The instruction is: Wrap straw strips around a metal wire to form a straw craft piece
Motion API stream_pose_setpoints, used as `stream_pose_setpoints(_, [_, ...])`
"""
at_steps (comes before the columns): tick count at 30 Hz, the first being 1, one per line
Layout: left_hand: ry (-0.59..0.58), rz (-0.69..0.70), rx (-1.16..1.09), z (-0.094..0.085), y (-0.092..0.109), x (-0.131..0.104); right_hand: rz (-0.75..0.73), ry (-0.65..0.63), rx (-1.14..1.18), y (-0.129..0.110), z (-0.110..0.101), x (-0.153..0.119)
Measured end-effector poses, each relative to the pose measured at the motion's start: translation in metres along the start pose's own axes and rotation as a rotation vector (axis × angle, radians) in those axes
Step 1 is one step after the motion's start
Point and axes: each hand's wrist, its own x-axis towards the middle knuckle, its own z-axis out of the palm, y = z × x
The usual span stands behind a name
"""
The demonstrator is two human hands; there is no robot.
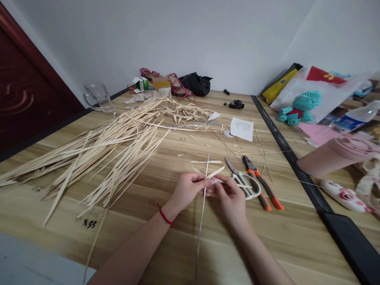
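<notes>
Above the middle of the table, my left hand [190, 187] and my right hand [230, 192] meet with their fingertips pinched together. Between them they grip a pale flat strip [218, 170], bent into a loop that stands out beyond the fingers. A thin silvery wire [201, 225] runs lengthwise through the same spot, its far end poking up past the loop and its near end reaching toward me. The exact crossing of strip and wire is hidden by my fingers. White-handled scissors [252, 192] lie just beyond my right hand, beside orange-and-black pliers [264, 184].
Long pale strips [118, 170] lie heaped at the left, with finished-looking woven pieces [184, 113] behind. A glass mug [99, 97] stands far left. A written note [242, 128] lies behind the tools. To the right are a pink roll [332, 156] and a turquoise crocheted toy [305, 105].
</notes>
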Motion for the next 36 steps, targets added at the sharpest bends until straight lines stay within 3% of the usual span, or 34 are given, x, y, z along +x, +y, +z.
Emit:
stream_pose_setpoints(7, [-0.063, -0.141, -0.172, -0.005, 0.003, -0.004, 0.044, 0.003, 0.071, -0.003, -0.001, 0.002])
stream_pose_setpoints(14, [-0.053, -0.203, -0.273, -0.011, 0.003, -0.002, 0.061, -0.081, 0.156, -0.007, -0.005, 0.004])
stream_pose_setpoints(25, [-0.039, -0.219, -0.249, -0.01, 0.007, -0.002, -0.118, -0.223, -0.308, -0.003, -0.011, 0.002])
stream_pose_setpoints(32, [-0.041, -0.184, -0.127, -0.008, 0.006, -0.005, -0.072, -0.432, -0.262, -0.007, -0.013, 0.002])
stream_pose_setpoints(36, [-0.071, -0.187, -0.116, -0.009, 0.008, -0.005, -0.143, -0.364, -0.372, -0.004, -0.014, 0.005])
